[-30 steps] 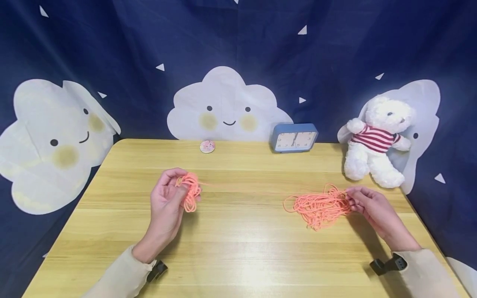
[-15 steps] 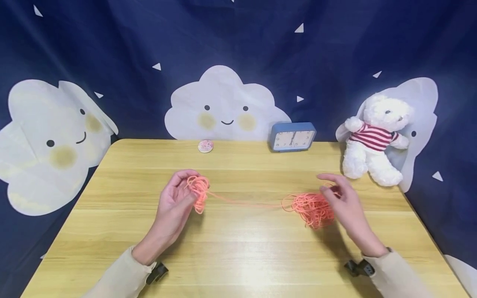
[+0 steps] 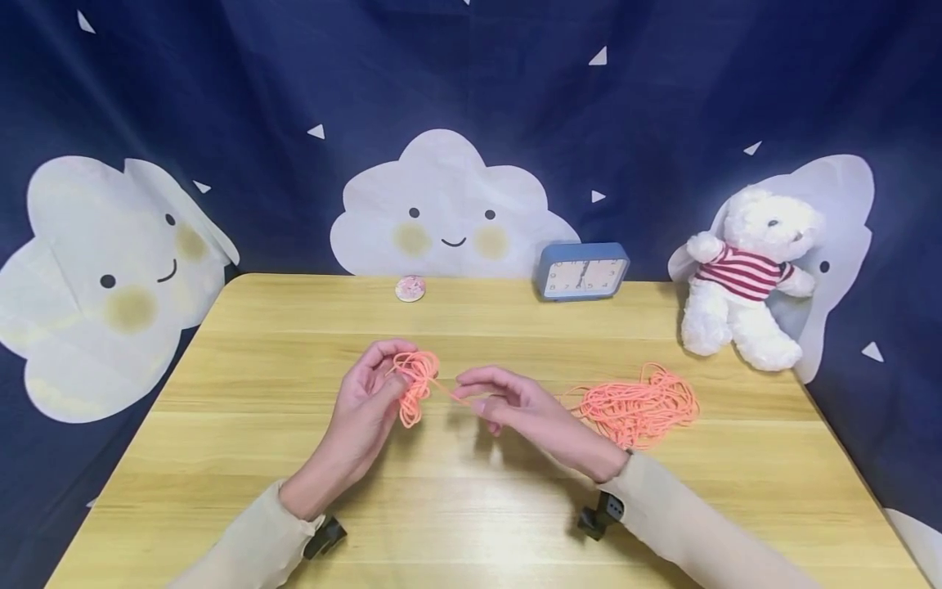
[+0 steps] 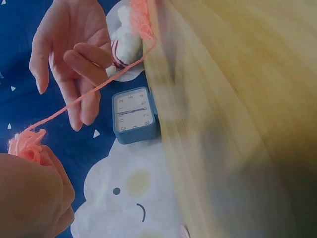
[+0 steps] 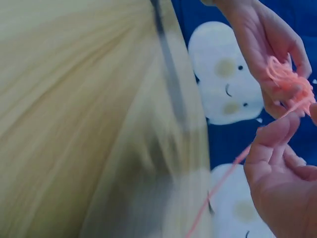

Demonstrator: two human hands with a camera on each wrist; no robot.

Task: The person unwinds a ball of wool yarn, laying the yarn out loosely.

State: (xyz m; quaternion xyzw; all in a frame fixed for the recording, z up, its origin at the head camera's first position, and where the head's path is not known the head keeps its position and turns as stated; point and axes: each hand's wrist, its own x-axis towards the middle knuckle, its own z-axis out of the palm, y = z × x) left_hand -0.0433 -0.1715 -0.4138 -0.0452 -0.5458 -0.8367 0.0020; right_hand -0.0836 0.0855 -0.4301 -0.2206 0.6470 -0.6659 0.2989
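In the head view, my left hand (image 3: 368, 409) grips a small looped bundle of coral yarn (image 3: 418, 386) above the middle-left of the table. One strand runs from this bundle past my right hand (image 3: 526, 409), whose fingers are loosely bent beside it. The left wrist view shows that strand (image 4: 94, 90) crossing in front of the right hand (image 4: 74, 49), with no pinch visible. On the table, to the right of my right hand, lies a loose tangled heap of the same yarn (image 3: 640, 405). The right wrist view shows the held bundle (image 5: 292, 82) close to the right fingertips.
A blue clock (image 3: 583, 272) stands at the table's back edge, and a round pink badge (image 3: 410, 288) lies left of it. At the back right sits a white teddy bear (image 3: 746, 278) in a striped shirt. A dark blue cloud-patterned curtain (image 3: 471, 82) hangs behind the table (image 3: 456, 507).
My right hand has let go of the heap and moved left, close to the held bundle. My left hand has shifted a little to the right with its bundle. The heap stays on the table.
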